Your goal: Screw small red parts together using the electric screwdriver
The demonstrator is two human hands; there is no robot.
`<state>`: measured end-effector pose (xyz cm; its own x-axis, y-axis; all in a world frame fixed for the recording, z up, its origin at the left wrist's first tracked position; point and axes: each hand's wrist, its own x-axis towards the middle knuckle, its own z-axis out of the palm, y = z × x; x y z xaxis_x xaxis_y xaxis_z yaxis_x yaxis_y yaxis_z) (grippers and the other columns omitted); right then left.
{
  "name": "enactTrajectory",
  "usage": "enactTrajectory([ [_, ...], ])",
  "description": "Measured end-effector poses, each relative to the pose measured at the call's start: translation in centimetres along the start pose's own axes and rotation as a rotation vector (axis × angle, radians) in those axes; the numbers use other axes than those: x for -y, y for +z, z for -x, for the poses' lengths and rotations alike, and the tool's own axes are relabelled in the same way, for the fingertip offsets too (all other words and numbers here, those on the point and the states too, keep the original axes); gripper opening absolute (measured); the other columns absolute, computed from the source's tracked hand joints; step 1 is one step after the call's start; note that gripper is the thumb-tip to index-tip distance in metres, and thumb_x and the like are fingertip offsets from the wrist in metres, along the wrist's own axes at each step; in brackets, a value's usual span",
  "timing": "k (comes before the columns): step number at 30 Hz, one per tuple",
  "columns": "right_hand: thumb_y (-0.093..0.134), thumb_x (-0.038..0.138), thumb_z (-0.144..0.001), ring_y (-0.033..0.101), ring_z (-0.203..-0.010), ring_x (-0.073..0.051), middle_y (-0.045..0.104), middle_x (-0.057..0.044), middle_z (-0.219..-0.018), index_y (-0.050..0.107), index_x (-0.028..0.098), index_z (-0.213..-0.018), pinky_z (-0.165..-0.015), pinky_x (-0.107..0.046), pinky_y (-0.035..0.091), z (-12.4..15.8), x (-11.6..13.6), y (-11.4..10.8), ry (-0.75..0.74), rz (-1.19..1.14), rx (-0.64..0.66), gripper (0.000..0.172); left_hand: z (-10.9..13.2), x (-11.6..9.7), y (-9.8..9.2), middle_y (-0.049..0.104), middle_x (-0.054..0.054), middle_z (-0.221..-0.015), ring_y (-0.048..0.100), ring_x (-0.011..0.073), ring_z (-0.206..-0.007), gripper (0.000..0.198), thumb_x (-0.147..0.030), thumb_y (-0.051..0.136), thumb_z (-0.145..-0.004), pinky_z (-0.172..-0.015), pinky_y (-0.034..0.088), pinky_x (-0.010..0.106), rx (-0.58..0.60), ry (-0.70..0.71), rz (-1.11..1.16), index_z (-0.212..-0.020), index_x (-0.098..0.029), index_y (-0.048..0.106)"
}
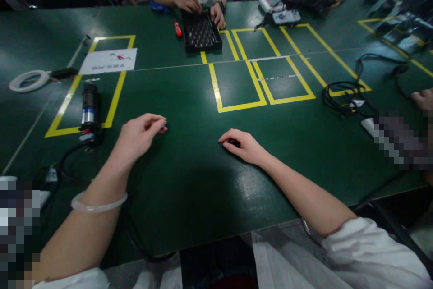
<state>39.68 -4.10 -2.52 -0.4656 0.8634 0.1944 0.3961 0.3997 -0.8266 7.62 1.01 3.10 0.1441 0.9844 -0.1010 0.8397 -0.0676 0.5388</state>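
Observation:
My left hand is raised over the green table, with thumb and fingertips pinched together. A tiny greyish bit shows at the fingertips, too small to name. My right hand is low over the table to the right, its fingers curled and the thumb tip close to the index tip. Whatever may be between those tips is hidden. A bare stretch of tabletop separates the two hands. Left of my left hand lies a black cylindrical device with a silver and blue band, joined to a dark cable.
Yellow tape rectangles mark the table. A white paper sheet and a white cable coil lie at left. Across, a person handles a black tray beside a red screwdriver. A black cable coil lies at right.

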Motion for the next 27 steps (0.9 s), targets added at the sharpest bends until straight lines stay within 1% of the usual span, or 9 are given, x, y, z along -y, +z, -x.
enactTrajectory([
  [2, 0.058, 0.018, -0.091, 0.065, -0.092, -0.017, 0.07, -0.006, -0.101, 0.067, 0.018, -0.102, -0.085, -0.032, 0.051, 0.0, 0.0, 0.0, 0.013, -0.054, -0.001, 0.014, 0.0, -3.1, 1.8, 0.071, 0.009, -0.097, 0.065, 0.02, -0.089, 0.048, -0.049, 0.047, -0.094, -0.086, 0.05, 0.034, 0.156, 0.07, 0.221, -0.119, -0.013, 0.065],
  [4, 0.059, 0.02, -0.091, 0.066, -0.091, -0.016, 0.071, -0.006, -0.101, 0.066, 0.017, -0.105, -0.086, -0.032, 0.052, 0.0, 0.0, 0.1, 0.038, -0.148, 0.0, 0.016, 0.2, -5.6, 3.5, 0.07, 0.007, -0.091, 0.064, 0.0182, -0.085, 0.048, -0.047, 0.049, -0.093, -0.083, 0.05, 0.032, 0.286, 0.153, 0.362, -0.126, -0.014, 0.063],
  [8, 0.068, 0.028, -0.087, 0.066, -0.082, -0.014, 0.072, -0.004, -0.094, 0.062, 0.017, -0.11, -0.079, -0.03, 0.053, 0.0, -0.1, 0.4, 0.071, -0.328, 0.019, 0.026, 0.9, -7.9, 6.8, 0.065, 0.003, -0.083, 0.062, 0.0151, -0.076, 0.057, -0.042, 0.054, -0.092, -0.074, 0.05, 0.029, 0.462, 0.222, 0.567, -0.142, -0.014, 0.049],
  [11, 0.068, 0.031, -0.087, 0.062, -0.074, -0.012, 0.07, -0.002, -0.087, 0.062, 0.017, -0.102, -0.07, -0.027, 0.051, 0.0, -0.1, 0.7, 0.065, -0.356, 0.03, 0.021, 1.1, -8.0, 8.7, 0.064, 0.002, -0.079, 0.061, 0.0142, -0.073, 0.063, -0.043, 0.056, -0.092, -0.07, 0.05, 0.027, 0.535, 0.197, 0.671, -0.145, -0.012, 0.044],
  [13, 0.067, 0.032, -0.088, 0.06, -0.071, -0.012, 0.069, -0.002, -0.084, 0.062, 0.017, -0.098, -0.067, -0.026, 0.05, 0.0, 0.0, 0.8, 0.065, -0.367, 0.022, 0.018, 1.1, -7.8, 9.3, 0.065, 0.003, -0.082, 0.061, 0.0143, -0.073, 0.062, -0.044, 0.054, -0.092, -0.071, 0.05, 0.028, 0.532, 0.175, 0.712, -0.144, -0.012, 0.044],
  [16, 0.069, 0.032, -0.086, 0.06, -0.071, -0.012, 0.068, -0.002, -0.085, 0.062, 0.017, -0.098, -0.066, -0.026, 0.049, 0.0, -0.1, 0.8, 0.073, -0.395, -0.005, 0.02, 1.1, -7.4, 9.4, 0.066, 0.005, -0.085, 0.063, 0.0146, -0.074, 0.052, -0.044, 0.05, -0.095, -0.073, 0.051, 0.029, 0.503, 0.122, 0.759, -0.135, -0.012, 0.051],
  [21, 0.07, 0.032, -0.086, 0.059, -0.07, -0.011, 0.067, -0.001, -0.083, 0.063, 0.018, -0.098, -0.064, -0.025, 0.049, 0.0, -0.2, 0.7, 0.084, -0.355, -0.052, 0.02, 0.9, -6.8, 9.5, 0.065, 0.005, -0.084, 0.062, 0.0143, -0.073, 0.036, -0.048, 0.051, -0.093, -0.072, 0.051, 0.03, 0.508, 0.087, 0.779, -0.098, -0.014, 0.058],
  [23, 0.069, 0.031, -0.086, 0.058, -0.069, -0.011, 0.066, -0.001, -0.082, 0.063, 0.018, -0.099, -0.062, -0.025, 0.048, 0.0, -0.3, 0.7, 0.081, -0.325, -0.071, 0.019, 0.9, -6.7, 9.5, 0.065, 0.005, -0.084, 0.061, 0.0142, -0.075, 0.036, -0.049, 0.054, -0.092, -0.073, 0.051, 0.03, 0.52, 0.108, 0.754, -0.094, -0.014, 0.059],
  [27, 0.068, 0.03, -0.086, 0.057, -0.068, -0.012, 0.065, 0.0, -0.081, 0.063, 0.019, -0.098, -0.061, -0.025, 0.047, 0.0, -0.3, 0.7, 0.082, -0.285, -0.079, 0.017, 1.0, -6.8, 9.6, 0.066, 0.005, -0.086, 0.061, 0.0144, -0.077, 0.036, -0.048, 0.062, -0.087, -0.075, 0.051, 0.03, 0.532, 0.122, 0.751, -0.099, -0.014, 0.061],
])
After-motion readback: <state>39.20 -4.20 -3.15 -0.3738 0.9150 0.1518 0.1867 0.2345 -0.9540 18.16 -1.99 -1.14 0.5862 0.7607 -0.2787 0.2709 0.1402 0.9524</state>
